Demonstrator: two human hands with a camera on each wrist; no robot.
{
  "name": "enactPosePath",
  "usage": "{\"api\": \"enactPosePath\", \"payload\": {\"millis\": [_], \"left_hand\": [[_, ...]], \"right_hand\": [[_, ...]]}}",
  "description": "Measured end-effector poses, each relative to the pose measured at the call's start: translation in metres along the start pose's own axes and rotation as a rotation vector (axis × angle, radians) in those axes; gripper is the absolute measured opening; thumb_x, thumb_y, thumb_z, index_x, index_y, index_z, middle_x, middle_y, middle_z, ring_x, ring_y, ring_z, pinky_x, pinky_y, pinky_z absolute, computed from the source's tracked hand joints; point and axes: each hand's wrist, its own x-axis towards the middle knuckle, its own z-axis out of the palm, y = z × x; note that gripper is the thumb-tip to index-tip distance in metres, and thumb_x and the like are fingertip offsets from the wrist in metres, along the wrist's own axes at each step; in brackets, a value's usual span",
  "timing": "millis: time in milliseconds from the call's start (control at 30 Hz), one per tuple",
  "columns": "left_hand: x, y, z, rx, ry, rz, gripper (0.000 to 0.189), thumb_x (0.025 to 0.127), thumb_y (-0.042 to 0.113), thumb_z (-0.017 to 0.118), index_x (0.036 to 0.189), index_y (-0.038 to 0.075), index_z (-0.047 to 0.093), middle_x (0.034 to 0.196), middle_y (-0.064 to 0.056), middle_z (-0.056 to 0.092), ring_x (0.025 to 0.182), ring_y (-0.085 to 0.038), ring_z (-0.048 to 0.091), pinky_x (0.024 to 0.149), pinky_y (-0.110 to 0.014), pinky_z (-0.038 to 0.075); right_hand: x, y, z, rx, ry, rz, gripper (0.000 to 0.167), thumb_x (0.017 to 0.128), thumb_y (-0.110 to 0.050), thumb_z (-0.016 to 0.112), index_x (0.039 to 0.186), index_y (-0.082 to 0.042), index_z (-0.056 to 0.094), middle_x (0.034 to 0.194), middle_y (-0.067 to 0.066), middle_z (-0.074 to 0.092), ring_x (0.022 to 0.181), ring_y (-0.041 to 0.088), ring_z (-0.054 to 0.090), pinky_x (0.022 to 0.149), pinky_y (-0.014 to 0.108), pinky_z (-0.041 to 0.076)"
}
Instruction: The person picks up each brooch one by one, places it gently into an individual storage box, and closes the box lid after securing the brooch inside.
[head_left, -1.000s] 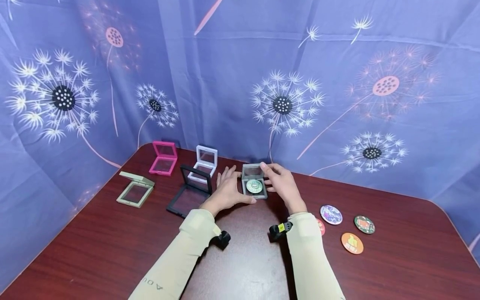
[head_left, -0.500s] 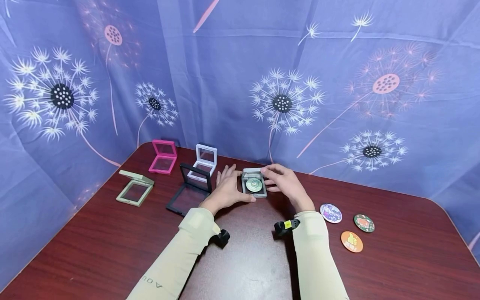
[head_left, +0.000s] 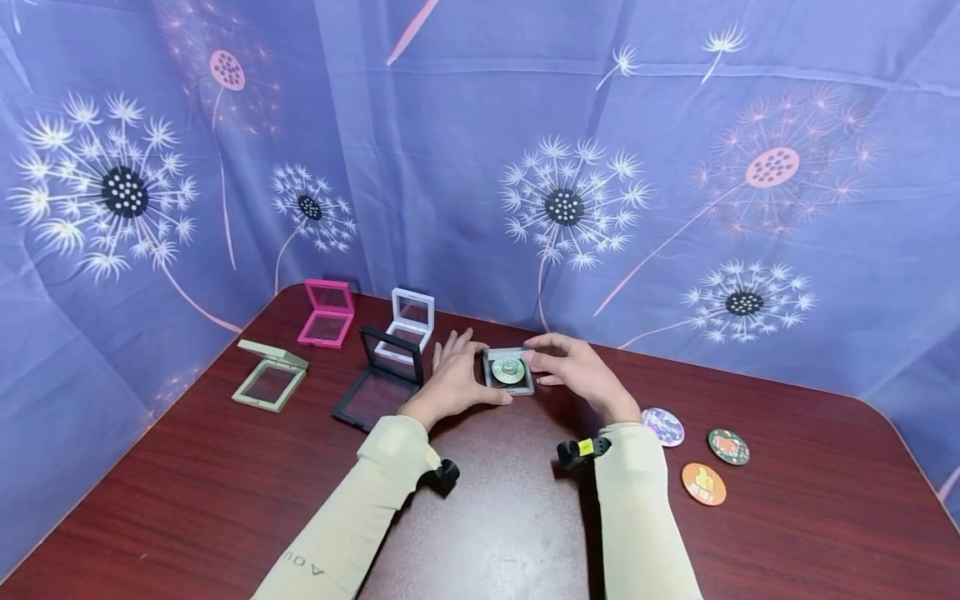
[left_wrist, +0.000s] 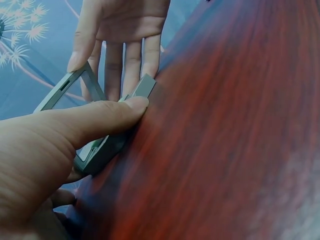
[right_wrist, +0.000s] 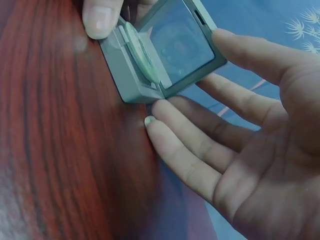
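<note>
A small grey display case (head_left: 522, 390) with a clear window stands on the table between both hands. Inside its base lies a round green badge (head_left: 508, 371), seen edge-on in the right wrist view. My left hand (head_left: 450, 387) grips the base, thumb (left_wrist: 122, 112) along the front edge and fingers on the far side. With thumb and index finger, my right hand (head_left: 581, 375) pinches the lid (right_wrist: 182, 47), which is tilted partway over the base. The other right fingers reach close to the hinge side.
Left of the hands stand opened frames: black (head_left: 352, 408), white (head_left: 425, 337), pink (head_left: 328, 317) and pale green (head_left: 258, 407). At right lie purple (head_left: 663, 427), dark green (head_left: 728, 447) and orange (head_left: 704, 485) badges. A blue dandelion-print curtain (head_left: 450, 167) backs the table (head_left: 480, 533).
The case's lid has swung from upright down toward the base. My right hand has come down with it, its wrist shifting right; a red badge is now hidden by that sleeve. My left hand stays put.
</note>
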Motion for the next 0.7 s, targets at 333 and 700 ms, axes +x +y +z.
{"api": "enactPosePath", "payload": {"millis": [333,700], "left_hand": [[-0.0001,-0.0012,0.0009,-0.003,0.007,0.009,0.092,0.076,0.040,0.096,0.147,-0.001,0.054,0.170,-0.025,0.026,0.161,-0.042,0.008,0.127,-0.061,-0.002],[0.0006,-0.0016,0.0022,0.008,0.009,0.012,0.091,0.077,0.040,0.096,0.147,0.001,0.055,0.170,-0.023,0.026,0.161,-0.040,0.008,0.127,-0.061,-0.003]], "right_hand": [[-0.0031,-0.0007,-0.0040,-0.117,-0.030,-0.038,0.044,0.100,-0.020,0.076,0.137,0.001,0.065,0.124,0.016,0.068,0.103,0.026,0.072,0.093,0.039,0.060],[-0.0039,0.0011,-0.0081,-0.240,-0.064,-0.066,0.045,0.098,-0.021,0.077,0.138,-0.002,0.065,0.122,0.015,0.071,0.094,0.026,0.070,0.085,0.038,0.056]]}}
